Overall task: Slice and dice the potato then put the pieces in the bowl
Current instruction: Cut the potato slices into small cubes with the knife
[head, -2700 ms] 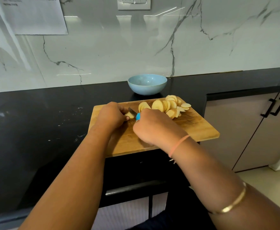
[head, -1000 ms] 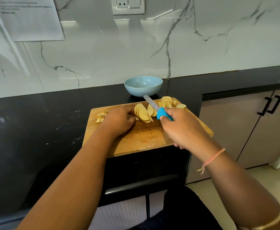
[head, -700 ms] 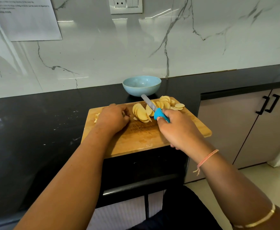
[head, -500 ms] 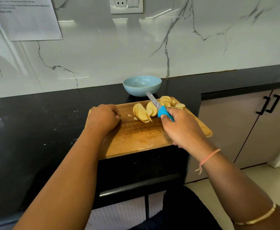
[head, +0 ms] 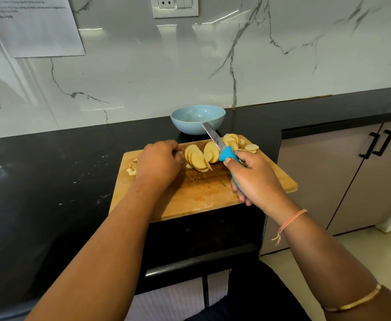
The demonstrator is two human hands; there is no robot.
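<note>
With the right hand [head: 254, 179] gripping the knife [head: 215, 141] above the potato slices [head: 198, 158] fanned on the board [head: 201, 193], the left hand [head: 158, 163], fingers curled, grasp unclear, should probably flatten 1 small stack, knuckles forward, before dicing.

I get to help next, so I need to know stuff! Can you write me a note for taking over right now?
Right hand grips the knife, blade raised over the slices.
Left hand rests curled beside the slices; any hold is unclear.
Done: potato sliced; a few diced bits lie at the left edge of the board.
Left: dice the slices, fill the bowl, which looks empty.
</note>
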